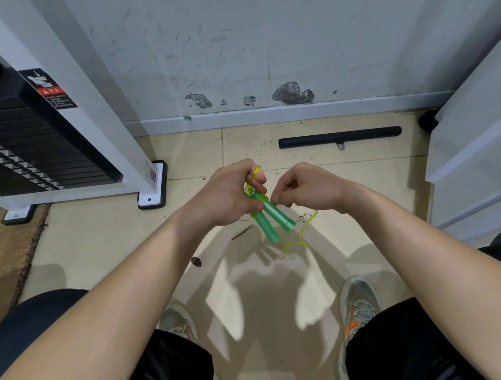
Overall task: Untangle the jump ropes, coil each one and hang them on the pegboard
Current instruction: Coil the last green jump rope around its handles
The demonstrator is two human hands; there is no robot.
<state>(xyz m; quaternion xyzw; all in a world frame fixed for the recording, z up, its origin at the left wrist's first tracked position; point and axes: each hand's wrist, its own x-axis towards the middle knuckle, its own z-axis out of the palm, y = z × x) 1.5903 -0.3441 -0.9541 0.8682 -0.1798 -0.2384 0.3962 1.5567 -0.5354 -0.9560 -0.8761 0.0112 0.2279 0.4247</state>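
Both bare forearms reach out over a tiled floor [96,239] as a person works on a jump rope [271,218] held in mid-air, in front of the knees and well above the tiles. The left hand [228,194] grips the top ends of the two green handles [276,222] – fingers curled tight round them, with loops of the yellow-green cord [303,236] bunched against the fingers. The handles lie side by side and slant down and to the right, their free ends clear of the hand. The right hand [309,189], just beside the left, has its fingers curled in and its fingertips pinching the cord close to the upper handle. A slack loop of cord hangs below the right wrist and trails down toward the floor.

Two grey shoes [357,304] with orange marks stand on the tiles below, between dark-clad legs. Farther off, a black bar [340,137] lies on the floor near the foot of a scuffed grey wall [260,37] with chipped patches of paint. At left stands a white frame [100,112] holding a black weight stack [12,144] – a warning label [49,89] is on its top – with a brown mat [0,257] beside its feet.
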